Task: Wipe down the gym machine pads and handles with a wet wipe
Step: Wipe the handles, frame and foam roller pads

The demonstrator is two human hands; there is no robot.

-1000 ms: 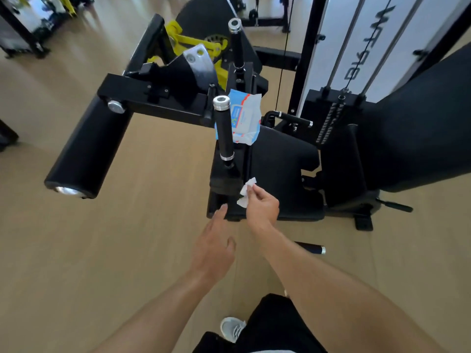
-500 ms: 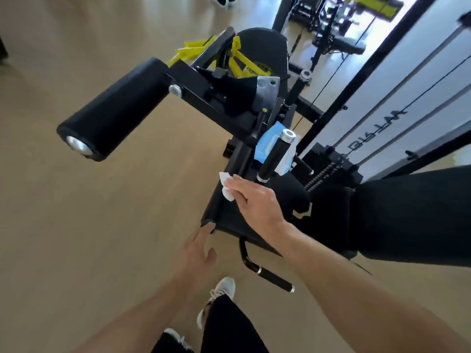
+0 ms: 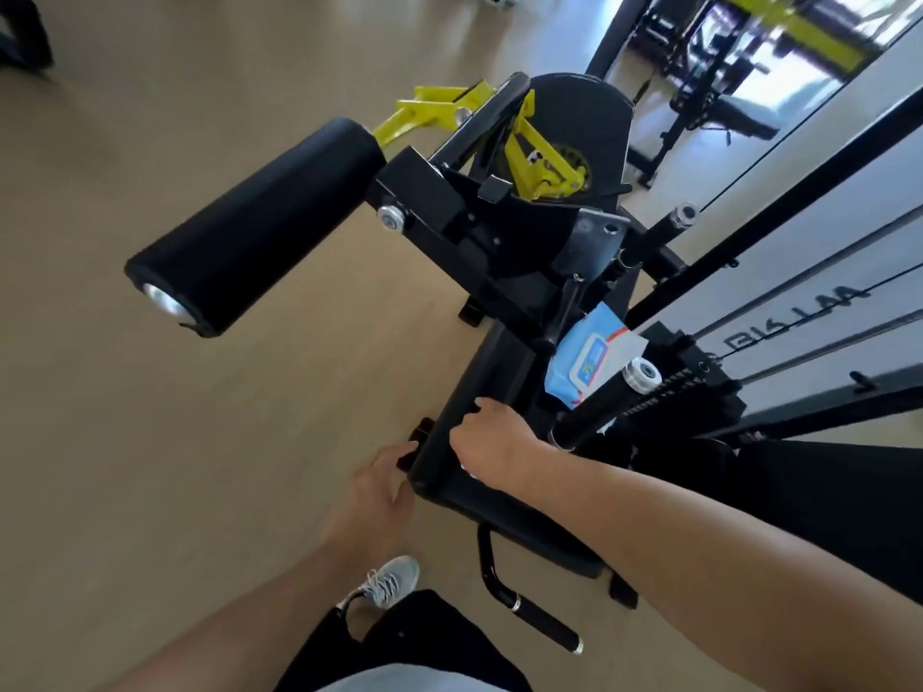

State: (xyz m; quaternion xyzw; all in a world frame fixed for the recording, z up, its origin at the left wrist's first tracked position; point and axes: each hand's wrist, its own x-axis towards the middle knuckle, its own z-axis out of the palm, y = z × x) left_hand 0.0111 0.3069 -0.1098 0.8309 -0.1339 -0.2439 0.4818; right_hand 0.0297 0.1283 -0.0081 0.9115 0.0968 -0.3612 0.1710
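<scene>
Head view of a black steel leg machine with yellow linkage. The right hand (image 3: 492, 449) lies knuckles-up on the front corner of the black vinyl seat pad (image 3: 452, 432), fingers curled downward against the vinyl. The white wet wipe is not clearly visible; only a pale sliver shows beneath the hand, so whether the fingers grasp it cannot be told with certainty. The left hand (image 3: 382, 484) hovers just beside the pad's front edge, fingers extended and relaxed, holding nothing; whether it touches the pad cannot be told.

A blue-and-white soft pack of wet wipes (image 3: 589, 364) rests at the rear of the seat, just beside the upright black rubber-gripped handle with chrome end cap (image 3: 607, 404). The black cylindrical foam roller pad (image 3: 254, 227) projects to the left, well apart from both hands. A lower black side handle with a chrome ring (image 3: 537, 616) sits below the seat, near the floor.

Step in hand, judged from the hand's position: wiping the seat pad's front corner. The next move probably calls for sweeping across the remaining vinyl, then reaching to the upright handle, the roller and the lower handle, which look untouched.
</scene>
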